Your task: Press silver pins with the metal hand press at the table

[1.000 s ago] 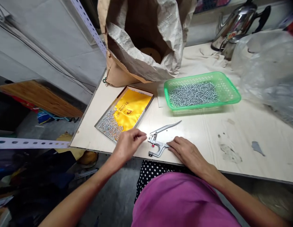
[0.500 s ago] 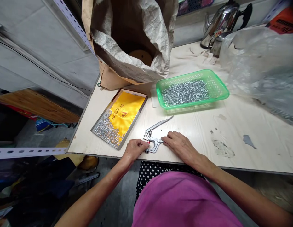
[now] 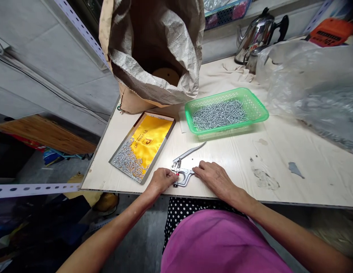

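Observation:
Silver hand pliers [image 3: 184, 166] with a red tip lie at the table's near edge, one handle pointing up toward the back. My left hand [image 3: 161, 179] is curled with its fingertips pinched at the pliers' jaw, perhaps on a small part I cannot make out. My right hand [image 3: 213, 176] rests on the lower handle and grips it. A shallow box lid [image 3: 143, 146] with a yellow lining holds a pile of small metal pieces just left of my left hand. Behind the pliers, a green plastic basket [image 3: 257, 112] holds many more of the same pieces.
A large open paper sack [image 3: 153, 53] stands at the back left of the table. A steel kettle [image 3: 254, 36] and a big clear plastic bag [image 3: 313, 79] fill the back right. The table edge [image 3: 250, 201] runs just in front of my body. Metal shelving [image 3: 37, 187] stands at left.
My left hand has moved from the box lid's corner to the pliers' jaw and pinched there. My right hand has stayed on the handle. The view has shifted slightly.

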`<state>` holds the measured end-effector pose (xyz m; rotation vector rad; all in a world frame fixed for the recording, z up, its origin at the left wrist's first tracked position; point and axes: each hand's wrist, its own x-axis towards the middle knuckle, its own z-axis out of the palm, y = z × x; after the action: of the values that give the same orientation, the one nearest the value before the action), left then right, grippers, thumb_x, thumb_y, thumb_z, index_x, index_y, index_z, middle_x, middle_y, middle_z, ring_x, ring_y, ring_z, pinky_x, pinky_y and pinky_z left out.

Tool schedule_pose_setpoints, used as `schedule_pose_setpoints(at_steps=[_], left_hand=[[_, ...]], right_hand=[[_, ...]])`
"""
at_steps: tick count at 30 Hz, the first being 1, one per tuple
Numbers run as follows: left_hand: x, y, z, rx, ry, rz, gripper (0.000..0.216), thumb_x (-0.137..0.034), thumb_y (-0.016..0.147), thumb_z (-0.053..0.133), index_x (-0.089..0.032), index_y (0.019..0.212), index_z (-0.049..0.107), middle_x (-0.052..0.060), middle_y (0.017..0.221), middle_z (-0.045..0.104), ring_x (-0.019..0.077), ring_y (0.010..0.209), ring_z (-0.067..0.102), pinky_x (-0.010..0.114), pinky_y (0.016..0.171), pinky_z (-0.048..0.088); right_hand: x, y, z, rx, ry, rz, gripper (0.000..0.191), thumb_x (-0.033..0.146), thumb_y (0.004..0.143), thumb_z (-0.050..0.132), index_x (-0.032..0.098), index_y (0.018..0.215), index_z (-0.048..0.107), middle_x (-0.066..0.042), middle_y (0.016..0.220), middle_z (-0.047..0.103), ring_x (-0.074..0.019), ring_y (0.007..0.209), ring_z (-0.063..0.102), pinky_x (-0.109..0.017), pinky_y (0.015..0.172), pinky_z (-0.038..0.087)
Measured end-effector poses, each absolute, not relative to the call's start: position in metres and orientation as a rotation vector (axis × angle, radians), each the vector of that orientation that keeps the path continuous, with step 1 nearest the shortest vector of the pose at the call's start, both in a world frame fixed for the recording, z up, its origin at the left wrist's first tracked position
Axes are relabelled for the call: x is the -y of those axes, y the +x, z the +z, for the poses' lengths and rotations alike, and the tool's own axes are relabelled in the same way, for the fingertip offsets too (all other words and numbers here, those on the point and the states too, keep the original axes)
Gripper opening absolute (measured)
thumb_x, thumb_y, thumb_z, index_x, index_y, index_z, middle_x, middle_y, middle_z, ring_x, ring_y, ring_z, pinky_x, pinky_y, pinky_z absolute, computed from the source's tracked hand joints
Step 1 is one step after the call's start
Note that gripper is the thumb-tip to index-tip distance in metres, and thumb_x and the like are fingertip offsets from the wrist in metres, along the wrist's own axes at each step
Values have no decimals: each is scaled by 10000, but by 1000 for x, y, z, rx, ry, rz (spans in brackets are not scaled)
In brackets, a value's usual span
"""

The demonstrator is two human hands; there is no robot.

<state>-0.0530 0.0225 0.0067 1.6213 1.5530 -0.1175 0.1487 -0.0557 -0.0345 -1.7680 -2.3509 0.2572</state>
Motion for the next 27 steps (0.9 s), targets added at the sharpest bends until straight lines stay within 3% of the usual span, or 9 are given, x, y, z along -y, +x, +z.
schedule_pose_setpoints(at_steps=[7, 13, 19, 24, 27], left_hand=[[-16, -55, 5, -1571, 1696, -49, 200, -330, 763, 626, -155, 696, 696, -46, 461, 500, 85, 431, 434, 202, 466, 301], [-14, -61, -3, -1492, 1338, -61, 291, -422, 750, 641, -168, 619, 584, -79, 435, 426, 68, 373, 350, 213, 403, 250], [-16, -61, -2, -1446, 1304, -123, 276, -391, 739, 665, -158, 630, 565, -71, 460, 481, 57, 374, 402, 189, 381, 272], [-9, -63, -4, -1445, 1271, -151, 285, -371, 735, 700, -151, 621, 557, -72, 466, 489, 51, 367, 415, 180, 369, 282], [-4, -64, -5, -1449, 1252, -154, 307, -376, 728, 722, -149, 612, 550, -74, 461, 482, 51, 356, 408, 184, 362, 276]], right_hand=[[57, 147, -35, 2383, -1785, 212, 132, 159, 959, 490, 208, 949, 612, -36, 889, 593, -170, 755, 522, -319, 647, 269], [58, 148, -36, 2395, -1750, 176, 141, 148, 955, 487, 214, 960, 612, -36, 898, 592, -171, 760, 514, -320, 655, 258], [59, 148, -32, 2420, -1755, 159, 143, 141, 950, 493, 211, 955, 617, -43, 905, 592, -170, 768, 507, -317, 663, 267], [60, 151, -29, 2446, -1717, 246, 119, 197, 948, 530, 206, 941, 649, -52, 895, 593, -180, 792, 514, -312, 676, 310], [60, 157, -23, 2431, -1635, 346, 126, 304, 924, 595, 214, 971, 670, -80, 1012, 608, -218, 918, 532, -323, 745, 381]])
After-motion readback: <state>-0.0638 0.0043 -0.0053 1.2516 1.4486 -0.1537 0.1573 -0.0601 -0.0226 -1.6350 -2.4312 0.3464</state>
